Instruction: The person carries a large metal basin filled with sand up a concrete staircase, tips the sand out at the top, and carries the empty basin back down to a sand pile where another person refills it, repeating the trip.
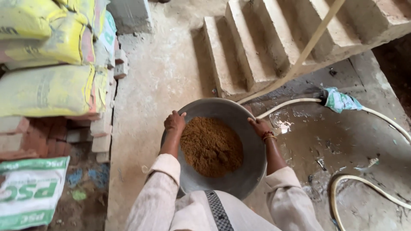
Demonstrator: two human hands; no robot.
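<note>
Item: round metal pan (252,171), grey, shallow-sided, carried at waist height in front of the person. Contents: a heap of brown sand (211,146), damp-looking, filling the middle and leaving the sloped wall bare all round.

Left hand (174,121): closed over the pan's left rim, fingers curled onto the lip. Right hand (260,126): closed over the pan's right rim, likewise gripping (a beaded band sits on that wrist). Both sleeves are pale and rolled to the forearm.

Left of the pan: stacked yellow sacks (49,55) resting on a pile of red bricks (38,137); nearer the person, a white and green sack (30,194). The contents of all the sacks are hidden.

Beyond the pan: concrete stairs (274,38), their lowest step near the pan's far rim, with a pale wooden pole (299,57) leaning across them.

Right of the pan: wet, dark floor with a cream hose (364,182) looping over it; a second run of hose is wrapped in a bit of green-white cloth (340,100).

Open room: a strip of dry concrete floor (154,81) runs beyond the pan, between the sacks and the stairs.
</note>
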